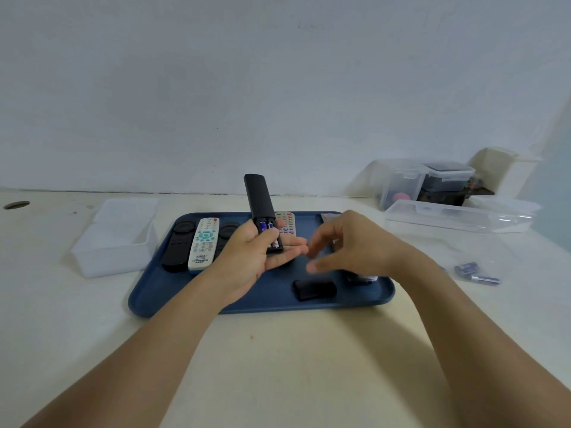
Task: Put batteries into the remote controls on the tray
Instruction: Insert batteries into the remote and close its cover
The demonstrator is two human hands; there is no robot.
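My left hand point(256, 254) grips a long black remote point(259, 199) above the blue tray point(185, 298), tilted up and away, back side facing me. Its battery compartment is uncovered and two blue batteries point(266, 226) sit inside, my thumb across them. My right hand point(346, 242) hovers just right of the remote with loosely bent fingers and holds nothing. A black battery cover point(314, 289) lies on the tray below my right hand. On the tray's left lie a white remote point(204, 244) between two black remotes point(177, 245), and a grey remote point(287, 225) behind my left hand.
A shallow clear plastic box point(114, 239) stands left of the tray. Loose blue batteries point(477, 273) lie on the table at right. Clear plastic containers point(457, 211) and lidded boxes point(448, 177) stand at the back right near the wall.
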